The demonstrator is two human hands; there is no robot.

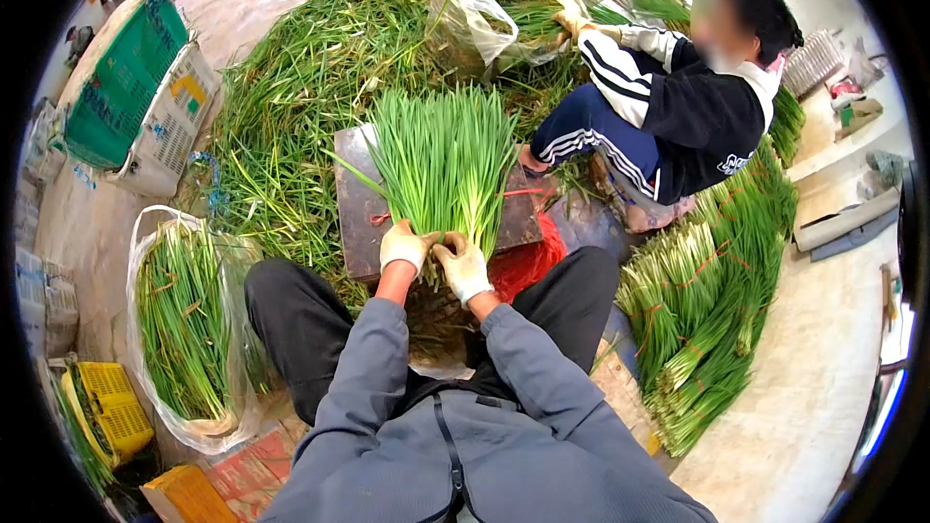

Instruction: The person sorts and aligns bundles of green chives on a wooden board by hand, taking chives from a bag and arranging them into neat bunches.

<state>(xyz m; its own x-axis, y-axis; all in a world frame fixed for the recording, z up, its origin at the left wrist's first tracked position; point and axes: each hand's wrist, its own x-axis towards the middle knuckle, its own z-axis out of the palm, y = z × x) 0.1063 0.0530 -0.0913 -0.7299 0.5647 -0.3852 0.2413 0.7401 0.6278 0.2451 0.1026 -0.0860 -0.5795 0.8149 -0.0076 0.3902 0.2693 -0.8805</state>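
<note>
A broad bunch of green leafy stalks lies on a dark low board, its pale ends towards me. Both hands wear whitish gloves and meet at those ends. My left hand has its fingers closed on the lower left of the bunch. My right hand grips the ends just beside it, thumb close to the other hand. Under the bunch runs a red tie, showing on both sides. The fingertips are partly hidden among the stalks.
Loose stalks heap beyond the board. A filled plastic bag stands left, a green crate upper left. Tied bunches lie right. A seated co-worker reaches to another bag. Red plastic hangs by my right knee.
</note>
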